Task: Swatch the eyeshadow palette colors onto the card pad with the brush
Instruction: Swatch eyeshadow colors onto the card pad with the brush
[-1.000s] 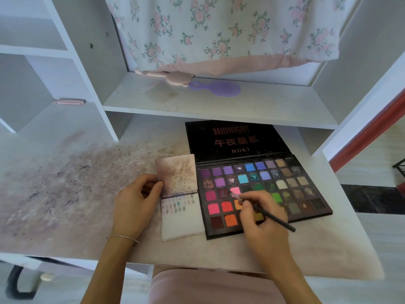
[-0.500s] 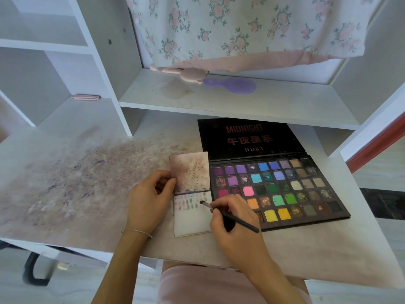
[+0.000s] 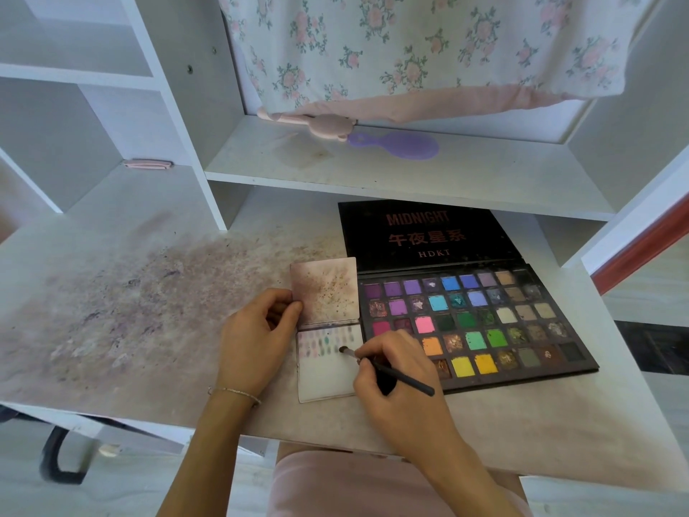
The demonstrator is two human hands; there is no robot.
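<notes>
Moved off the black multicolour eyeshadow palette (image 3: 473, 326), right hand (image 3: 399, 382) pinches thin black brush (image 3: 387, 371), tip on white card pad (image 3: 324, 375) left of palette; left hand (image 3: 257, 341) grips the pad's flipped page. Heavy pressure may smear neighbouring swatches.

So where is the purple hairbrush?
The purple hairbrush lies on the white shelf above the open eyeshadow palette, right next to a pink brush, just under the flowery cloth.
</notes>
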